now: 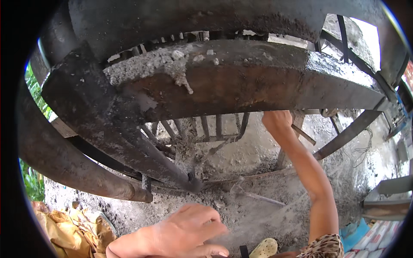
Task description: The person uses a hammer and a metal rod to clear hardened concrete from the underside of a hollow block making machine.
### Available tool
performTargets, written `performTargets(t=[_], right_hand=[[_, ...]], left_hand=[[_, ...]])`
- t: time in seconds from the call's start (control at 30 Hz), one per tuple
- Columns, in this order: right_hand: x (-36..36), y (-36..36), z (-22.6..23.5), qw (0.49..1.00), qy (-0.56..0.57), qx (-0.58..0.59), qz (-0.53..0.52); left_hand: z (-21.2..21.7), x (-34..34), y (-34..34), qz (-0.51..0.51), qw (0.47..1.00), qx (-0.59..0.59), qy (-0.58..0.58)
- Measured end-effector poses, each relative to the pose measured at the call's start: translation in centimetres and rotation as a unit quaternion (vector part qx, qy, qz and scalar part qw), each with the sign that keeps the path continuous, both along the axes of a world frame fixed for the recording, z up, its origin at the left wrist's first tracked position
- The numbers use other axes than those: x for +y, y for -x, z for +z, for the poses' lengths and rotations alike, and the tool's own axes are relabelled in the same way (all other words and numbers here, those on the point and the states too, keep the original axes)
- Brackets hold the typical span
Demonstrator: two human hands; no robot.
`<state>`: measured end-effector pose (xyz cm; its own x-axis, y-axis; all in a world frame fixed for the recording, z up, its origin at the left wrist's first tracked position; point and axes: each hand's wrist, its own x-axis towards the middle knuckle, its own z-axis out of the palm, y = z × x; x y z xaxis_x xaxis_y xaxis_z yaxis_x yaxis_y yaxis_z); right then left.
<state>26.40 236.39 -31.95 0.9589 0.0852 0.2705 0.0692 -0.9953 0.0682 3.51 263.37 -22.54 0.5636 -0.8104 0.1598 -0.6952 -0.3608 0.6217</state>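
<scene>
My left hand [185,234] is low in the middle, palm down with fingers stretched out and holding nothing, just above ground [258,223] covered in grey cement. It looks blurred. My right arm reaches up and away. My right hand [277,120] presses against the lower edge of a big rusty steel beam [258,81] crusted with dried cement, and the beam partly hides its fingers. Behind and below the beam is a grid of cement-caked metal bars [202,129]. A thin rod [262,198] lies in the dust between my two hands.
A thick rusty pipe [73,167] curves across the left. Crumpled yellow sacks [73,228] lie at the lower left, with green leaves [32,86] beyond. A pale sandal [264,248] is at the bottom edge. Slanted steel struts [344,137] and loose wire [361,150] are on the right.
</scene>
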Motion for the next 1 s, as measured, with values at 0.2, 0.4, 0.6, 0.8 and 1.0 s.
performTargets(t=[0.2, 0.4, 0.6, 0.8, 1.0], right_hand=[[-1.3, -0.5, -0.3, 0.969, -0.111, -0.207, 0.081], [0.2, -2.0, -3.7, 0.989, -0.121, 0.076, -0.029], [3.3, -10.4, -7.4, 0.947, -0.315, -0.048, 0.028], [-1.0, -5.2, -5.1, 0.953, -0.289, 0.078, 0.048], [-3.1, -1.0, 0.1, 0.987, -0.16, -0.014, 0.005]], left_hand=[[-1.7, -0.8, -1.7, -0.009, 0.999, 0.021, -0.033], [-2.7, -2.7, -2.5, -0.012, 0.999, -0.027, -0.032], [0.6, -0.8, -1.0, 0.018, 0.999, -0.032, -0.02], [2.0, 1.4, 1.7, 0.03, 0.999, -0.025, -0.025], [0.6, -1.7, 0.1, -0.041, 0.999, -0.001, 0.004]])
